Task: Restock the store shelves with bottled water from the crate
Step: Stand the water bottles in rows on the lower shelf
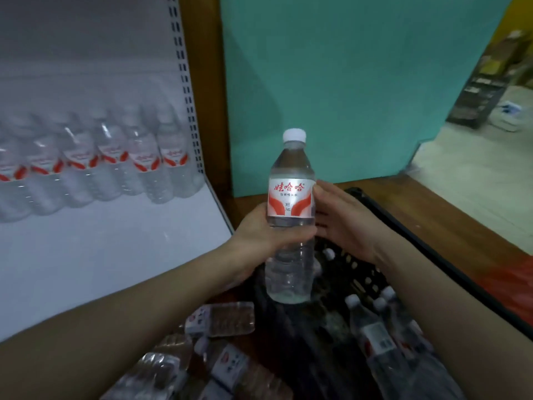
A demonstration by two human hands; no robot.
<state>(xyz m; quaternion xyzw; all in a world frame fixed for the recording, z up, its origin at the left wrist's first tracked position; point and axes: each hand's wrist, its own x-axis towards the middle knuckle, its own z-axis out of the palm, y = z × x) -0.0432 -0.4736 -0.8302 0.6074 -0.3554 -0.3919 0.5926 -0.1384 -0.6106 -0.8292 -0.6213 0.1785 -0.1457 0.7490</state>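
Note:
An upright clear water bottle (290, 215) with a white cap and a red-and-white label is held above the black crate (372, 215). My left hand (265, 235) grips its middle from the left, fingers curled round the front. Beside it on the right, my right hand (343, 223) has straight fingers whose tips touch the label. Several more bottles (380, 336) stand in the crate, and others (222, 316) lie on their sides at its left. A row of like bottles (115, 160) stands at the back of the white shelf (115, 255).
A perforated shelf upright (187, 90) and a brown wooden post (207, 111) border the shelf on the right. Behind the crate is a turquoise wall (346, 82). The crate sits on a brown wooden floor (447, 215). A store aisle with racks (484, 88) opens at the far right.

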